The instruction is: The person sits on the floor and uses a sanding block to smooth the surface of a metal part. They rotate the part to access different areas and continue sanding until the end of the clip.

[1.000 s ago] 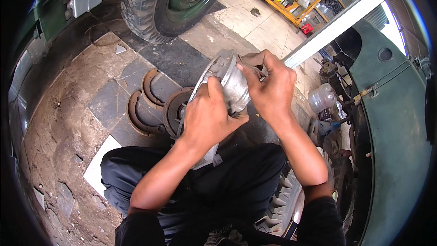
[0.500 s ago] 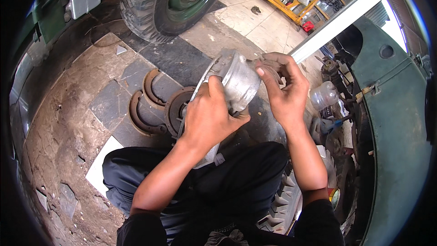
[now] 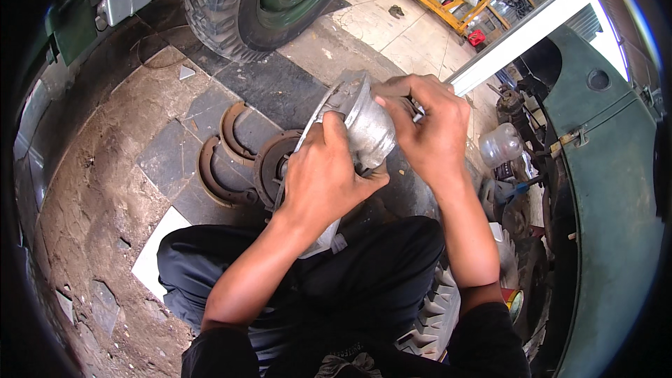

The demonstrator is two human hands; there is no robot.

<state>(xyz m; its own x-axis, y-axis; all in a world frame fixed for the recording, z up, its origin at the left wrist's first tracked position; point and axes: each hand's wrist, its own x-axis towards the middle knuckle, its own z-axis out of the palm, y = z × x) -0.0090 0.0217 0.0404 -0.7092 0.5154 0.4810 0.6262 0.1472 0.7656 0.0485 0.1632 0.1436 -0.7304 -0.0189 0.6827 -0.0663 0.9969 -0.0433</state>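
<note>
My left hand point(image 3: 318, 168) grips a dull silver cast-metal housing point(image 3: 372, 129) above my lap, thumb on its flanged rim and fingers wrapped underneath. At the housing's far right end, my right hand point(image 3: 437, 133) is closed, thumb and fingers curled together. A bit of bright metal shows between those fingers, but what they hold is mostly hidden. Two curved, rusty brake shoes point(image 3: 210, 175) lie on the floor tiles to the left. Beside them is a round, rusty plate point(image 3: 269, 161), partly covered by my left hand and the housing.
A green wheel with a knobbly tyre point(image 3: 224, 14) stands ahead at the left. To the right are a green vehicle panel point(image 3: 609, 161), a clear plastic bottle point(image 3: 500, 145) and a white post point(image 3: 532, 28). A yellow metal frame point(image 3: 448, 14) sits further back.
My right hand has shifted slightly up and left, its fingers curling tighter over the housing's end. The housing has turned a little in my left hand, which keeps its grip.
</note>
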